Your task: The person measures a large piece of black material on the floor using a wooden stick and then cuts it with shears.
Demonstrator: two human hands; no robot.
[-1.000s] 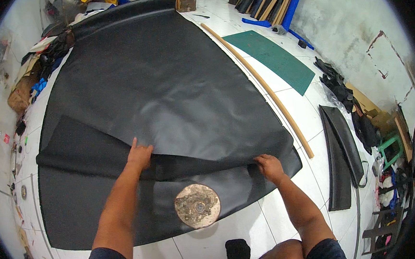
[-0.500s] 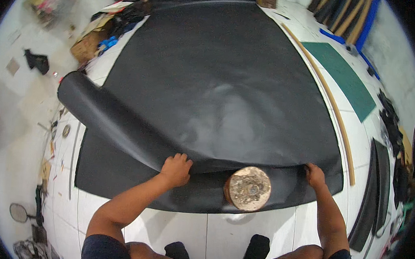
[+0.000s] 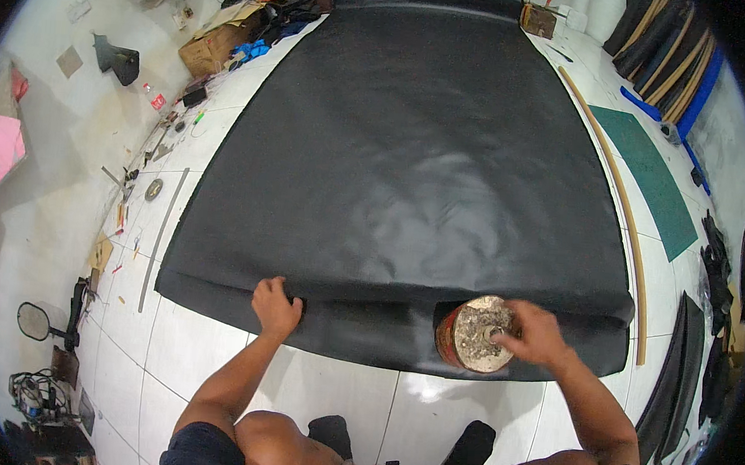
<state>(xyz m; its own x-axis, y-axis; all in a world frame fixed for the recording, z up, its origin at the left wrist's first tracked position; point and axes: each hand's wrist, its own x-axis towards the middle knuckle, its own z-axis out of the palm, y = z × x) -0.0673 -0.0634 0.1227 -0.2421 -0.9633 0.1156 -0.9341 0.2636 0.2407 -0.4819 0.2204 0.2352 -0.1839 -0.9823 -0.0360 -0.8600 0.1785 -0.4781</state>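
One crusted tin (image 3: 476, 336), contents hidden; right grip (image 3: 538, 334) on top.

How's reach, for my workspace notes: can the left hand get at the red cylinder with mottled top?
Probably yes: only smooth black sheet lies between left hand and cylinder, whose left side looks free; right hand covers its right.

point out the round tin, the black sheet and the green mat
Round tin (image 3: 474, 338): head view, on its blotchy top
Black sheet (image 3: 421, 149): head view, on its flat middle
Green mat (image 3: 647, 181): head view, on the middle of its surface
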